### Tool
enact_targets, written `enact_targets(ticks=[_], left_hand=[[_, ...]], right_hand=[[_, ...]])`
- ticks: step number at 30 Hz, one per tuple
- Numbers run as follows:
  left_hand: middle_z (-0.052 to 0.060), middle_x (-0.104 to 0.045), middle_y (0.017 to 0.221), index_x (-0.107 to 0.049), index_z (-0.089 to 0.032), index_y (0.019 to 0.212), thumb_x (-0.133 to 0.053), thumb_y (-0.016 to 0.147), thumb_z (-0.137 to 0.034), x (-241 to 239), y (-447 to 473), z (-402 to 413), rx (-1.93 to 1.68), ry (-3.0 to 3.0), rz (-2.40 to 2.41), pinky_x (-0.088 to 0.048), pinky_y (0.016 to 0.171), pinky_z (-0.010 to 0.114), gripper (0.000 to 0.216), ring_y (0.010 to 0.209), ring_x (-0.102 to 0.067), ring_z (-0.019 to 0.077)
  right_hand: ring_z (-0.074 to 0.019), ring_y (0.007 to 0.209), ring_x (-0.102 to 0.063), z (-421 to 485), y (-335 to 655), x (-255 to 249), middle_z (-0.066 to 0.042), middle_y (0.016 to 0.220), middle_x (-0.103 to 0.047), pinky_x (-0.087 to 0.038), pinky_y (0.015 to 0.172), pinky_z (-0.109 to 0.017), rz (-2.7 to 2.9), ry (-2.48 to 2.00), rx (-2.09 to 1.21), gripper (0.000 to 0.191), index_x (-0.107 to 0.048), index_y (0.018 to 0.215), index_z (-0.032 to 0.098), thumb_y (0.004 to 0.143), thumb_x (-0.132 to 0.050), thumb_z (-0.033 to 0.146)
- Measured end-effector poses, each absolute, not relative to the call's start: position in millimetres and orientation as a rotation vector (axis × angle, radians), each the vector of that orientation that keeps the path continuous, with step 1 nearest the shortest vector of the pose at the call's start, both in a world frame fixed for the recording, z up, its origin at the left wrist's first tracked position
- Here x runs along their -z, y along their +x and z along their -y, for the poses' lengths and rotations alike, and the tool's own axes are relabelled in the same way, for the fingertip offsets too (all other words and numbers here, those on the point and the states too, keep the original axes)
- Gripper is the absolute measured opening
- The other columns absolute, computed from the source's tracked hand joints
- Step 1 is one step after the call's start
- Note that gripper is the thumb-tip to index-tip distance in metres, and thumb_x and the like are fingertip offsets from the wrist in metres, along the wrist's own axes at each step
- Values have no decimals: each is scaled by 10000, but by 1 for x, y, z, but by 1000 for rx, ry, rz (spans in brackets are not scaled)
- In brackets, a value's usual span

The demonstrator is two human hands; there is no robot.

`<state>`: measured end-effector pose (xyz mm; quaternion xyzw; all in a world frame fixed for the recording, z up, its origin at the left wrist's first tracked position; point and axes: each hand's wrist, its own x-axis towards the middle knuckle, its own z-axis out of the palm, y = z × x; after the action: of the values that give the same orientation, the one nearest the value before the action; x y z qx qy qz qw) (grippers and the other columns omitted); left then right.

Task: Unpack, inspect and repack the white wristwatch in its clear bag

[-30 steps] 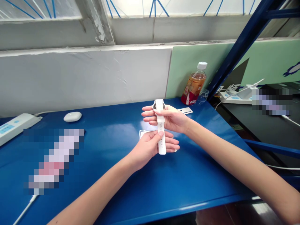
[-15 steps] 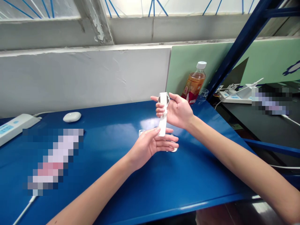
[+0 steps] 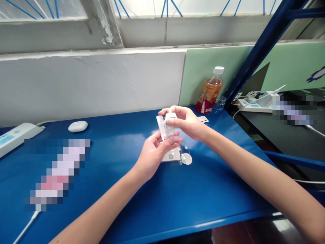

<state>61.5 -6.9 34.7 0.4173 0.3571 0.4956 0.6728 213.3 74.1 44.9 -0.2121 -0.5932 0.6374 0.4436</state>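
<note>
A white wristwatch (image 3: 166,133) with a round face is held up over the blue table, between my two hands. My right hand (image 3: 190,122) grips its upper part, the thumb lying across the face and the fingers behind. Lower down, my left hand (image 3: 154,154) pinches the strap near its bottom. One strap half with a row of holes shows at the left of the face. Just under my left hand, a clear packet with a white card (image 3: 171,155) and a round white tag (image 3: 187,159) lies on the table, partly covered by my fingers.
A drink bottle (image 3: 209,91) stands by the wall, with a small white card (image 3: 203,119) in front of it. To the left are a white earbud case (image 3: 78,126), a power strip (image 3: 19,137) and a blurred-out device (image 3: 59,173) on a cable. A blue post (image 3: 264,44) rises at right.
My right hand has turned palm-down and closed over the watch face. The watch has tilted and shifted slightly left; its strap halves now show side by side. My left fingers have drawn in.
</note>
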Motion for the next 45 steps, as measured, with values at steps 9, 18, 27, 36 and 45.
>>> enact_targets(ticks=[9, 18, 27, 36, 45], left_hand=[[139, -768, 872, -683, -83, 992, -658, 898, -495, -29, 65, 14, -929, 1037, -809, -608, 744, 338, 424, 763, -759, 233], [163, -770, 824, -667, -75, 925, -660, 860, -576, -28, 68, 12, -905, 964, -912, -614, 712, 341, 506, 742, -766, 257], [164, -767, 818, -663, -80, 919, -661, 862, -566, -29, 69, 14, -894, 983, -911, -609, 705, 348, 490, 734, -763, 260], [152, -760, 781, -666, -92, 891, -683, 846, -556, -31, 70, 14, -898, 967, -920, -596, 667, 347, 467, 702, -758, 265], [140, -758, 762, -661, -92, 878, -674, 856, -553, -30, 70, 14, -906, 959, -907, -596, 663, 337, 462, 673, -753, 246]], right_hand=[[-234, 1209, -617, -66, 207, -51, -70, 1157, -734, -392, 1099, -419, 1275, -291, -1993, 304, -676, 1088, 204, 922, -545, 423], [-250, 1223, -606, -62, 211, -65, -77, 1229, -706, -362, 1122, -445, 1319, -214, -2093, 470, -704, 1131, 189, 990, -364, 480], [-259, 1186, -630, -61, 207, -63, -82, 1237, -704, -415, 1070, -433, 1338, -299, -2090, 481, -722, 1095, 206, 962, -427, 563], [-261, 1174, -636, -60, 205, -63, -82, 1184, -730, -430, 1062, -420, 1352, -352, -2079, 541, -751, 1013, 202, 925, -453, 644], [-262, 1143, -654, -60, 205, -62, -91, 1184, -727, -430, 1057, -437, 1337, -343, -2074, 507, -748, 1021, 197, 935, -465, 609]])
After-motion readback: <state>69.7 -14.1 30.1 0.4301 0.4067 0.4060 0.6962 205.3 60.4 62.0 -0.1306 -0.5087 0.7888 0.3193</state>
